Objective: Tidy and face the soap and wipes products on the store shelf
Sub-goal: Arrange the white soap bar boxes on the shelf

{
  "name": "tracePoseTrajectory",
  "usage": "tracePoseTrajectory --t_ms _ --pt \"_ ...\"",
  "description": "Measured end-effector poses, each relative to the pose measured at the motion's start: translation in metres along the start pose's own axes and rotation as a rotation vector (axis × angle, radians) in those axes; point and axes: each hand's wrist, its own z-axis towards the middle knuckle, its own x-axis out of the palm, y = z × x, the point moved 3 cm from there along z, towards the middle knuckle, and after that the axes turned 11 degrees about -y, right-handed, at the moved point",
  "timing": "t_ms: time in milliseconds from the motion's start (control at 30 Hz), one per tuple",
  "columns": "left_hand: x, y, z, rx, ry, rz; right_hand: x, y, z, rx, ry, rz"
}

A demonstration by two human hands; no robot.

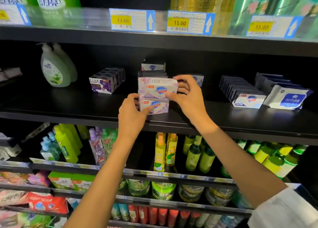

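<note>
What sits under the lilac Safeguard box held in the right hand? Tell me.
Under the upper Safeguard box, gripped by the right hand, lies a second Safeguard box on the black shelf; the left hand touches it. Its rear is covered.

Two lilac soap boxes (159, 96) sat stacked, logos forward, top box skewed; white wipes pack (287, 97) lay far right.

Shelf (68, 105): I found bare room between Lux boxes (103, 85) and Safeguard stack (154, 96); pump bottle (55, 69) blocked the left.
</note>
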Motion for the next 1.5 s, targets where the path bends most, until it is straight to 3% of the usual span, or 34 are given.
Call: tracePoseTrajectory --t_ms 233,400,567,833,1300,1500 --pt "-0.007 -0.006 -0.006 0.017 0.013 -0.073 -0.054 -0.009 0.007 0.137 -0.182 0.155" --pt "-0.004 -0.018 -0.014 0.026 0.083 -0.097 -0.096 -0.032 0.033 0.159 -0.280 0.019" --pt "0.018 -0.034 -0.016 0.003 0.215 -0.158 -0.111 -0.070 0.062 0.214 -0.170 -0.234" --pt "0.070 -0.050 -0.006 0.023 0.341 -0.172 -0.100 -0.112 0.100 0.199 -0.041 -0.325" --pt "0.095 -0.048 0.000 0.007 0.393 -0.222 -0.083 -0.168 0.167 0.236 -0.109 -0.233" --pt "0.097 -0.049 0.000 0.015 0.397 -0.211 -0.078 -0.181 0.182 0.296 -0.103 -0.318"
